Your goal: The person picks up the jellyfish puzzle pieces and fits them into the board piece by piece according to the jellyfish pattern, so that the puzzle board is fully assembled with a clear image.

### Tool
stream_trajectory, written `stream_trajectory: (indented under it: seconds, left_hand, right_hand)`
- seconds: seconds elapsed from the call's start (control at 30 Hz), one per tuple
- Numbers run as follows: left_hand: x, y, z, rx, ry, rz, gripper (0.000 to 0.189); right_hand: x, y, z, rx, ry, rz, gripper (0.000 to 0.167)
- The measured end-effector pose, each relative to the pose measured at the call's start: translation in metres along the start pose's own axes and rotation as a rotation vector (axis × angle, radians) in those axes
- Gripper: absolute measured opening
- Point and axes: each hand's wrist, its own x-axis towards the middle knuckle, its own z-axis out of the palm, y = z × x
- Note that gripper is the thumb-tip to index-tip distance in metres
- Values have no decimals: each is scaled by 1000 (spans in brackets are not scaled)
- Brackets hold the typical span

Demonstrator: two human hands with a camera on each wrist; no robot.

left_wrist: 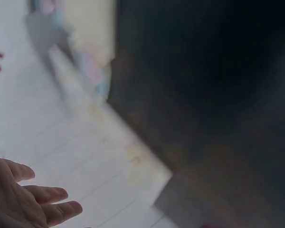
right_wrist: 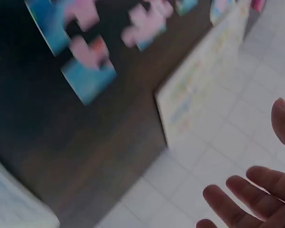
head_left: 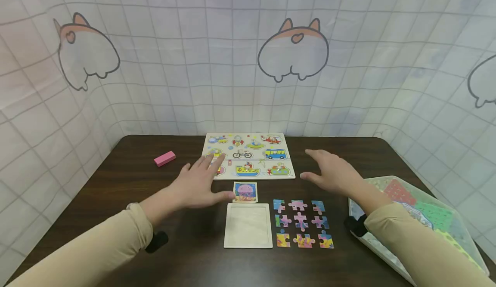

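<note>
The left hand (head_left: pixel 196 186) and right hand (head_left: pixel 333 173) are both empty, fingers spread. Nine puzzle pieces (head_left: pixel 301 222) lie in three rows on the table (head_left: pixel 186 252), right of one tray (head_left: pixel 248 226), one picture card (head_left: pixel 245 192) beyond it.

From where I stand, the picture board (head_left: pixel 249 155) lies on the far side of the table (head_left: pixel 186 261), with the card (head_left: pixel 245 192) just before it and the frame (head_left: pixel 248 226) nearer still. Right of the frame, puzzle pieces (head_left: pixel 300 221) lie in three rows of three, with the bag (head_left: pixel 435 214) farther right. The block (head_left: pixel 165 158) sits far left, beyond the left hand (head_left: pixel 195 188).
</note>
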Motion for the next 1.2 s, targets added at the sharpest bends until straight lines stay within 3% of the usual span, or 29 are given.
stream_trajectory:
  seconds: [0.13, 0.3, 0.47, 1.2]
  left_hand:
    - [-17, -4, 28, -39, -85, 13, 108]
    - [-31, -3, 48, -106, -193, 20, 111]
    - [-37, -1, 62, -99, -220, 51, 112]
    - [-39, -1, 74, -61, -234, 44, 110]
  right_hand:
    - [-3, -3, 18, 68, -61, -35, 65]
    - [-4, -5, 36, 126, -115, -60, 62]
    - [-3, -6, 49, 132, -132, -86, 60]
    - [17, -29, 80, 101, -216, -210, 32]
